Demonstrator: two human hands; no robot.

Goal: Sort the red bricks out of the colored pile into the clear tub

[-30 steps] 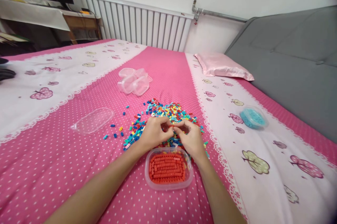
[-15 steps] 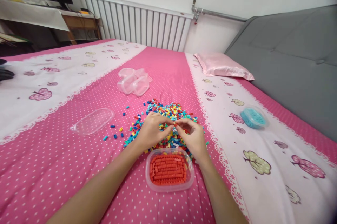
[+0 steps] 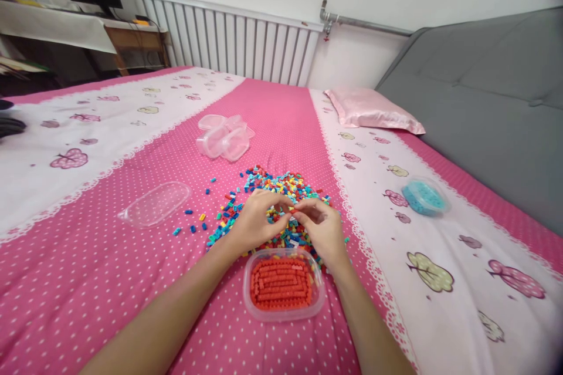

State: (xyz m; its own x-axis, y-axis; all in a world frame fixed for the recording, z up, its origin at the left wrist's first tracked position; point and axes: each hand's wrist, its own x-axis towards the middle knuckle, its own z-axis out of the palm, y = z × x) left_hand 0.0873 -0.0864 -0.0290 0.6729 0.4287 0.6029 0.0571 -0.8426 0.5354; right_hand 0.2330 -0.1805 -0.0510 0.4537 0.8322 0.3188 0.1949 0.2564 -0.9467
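Over a loose pile of small colored building bricks (image 3: 288, 186), my two hands meet fingertip to fingertip. Both my left hand (image 3: 256, 219) and my right hand (image 3: 324, 228) are closed in a pinch on a small red brick (image 3: 293, 210), which is mostly covered by the fingers. Just below them on the bed stands a clear plastic container (image 3: 284, 315). Red bricks (image 3: 281, 284) lie in it in neat, tightly packed rows.
A lidded-looking clear container of turquoise bricks (image 3: 424, 196) sits to the right. Stacked clear containers (image 3: 225, 137) lie farther back, and a clear lid (image 3: 156, 205) lies at left. A pink pillow (image 3: 373, 110) rests by the grey headboard (image 3: 484, 81).
Both hands stay over the pile with almost no shift. The fingertips have moved slightly around the red brick. The containers have not moved.
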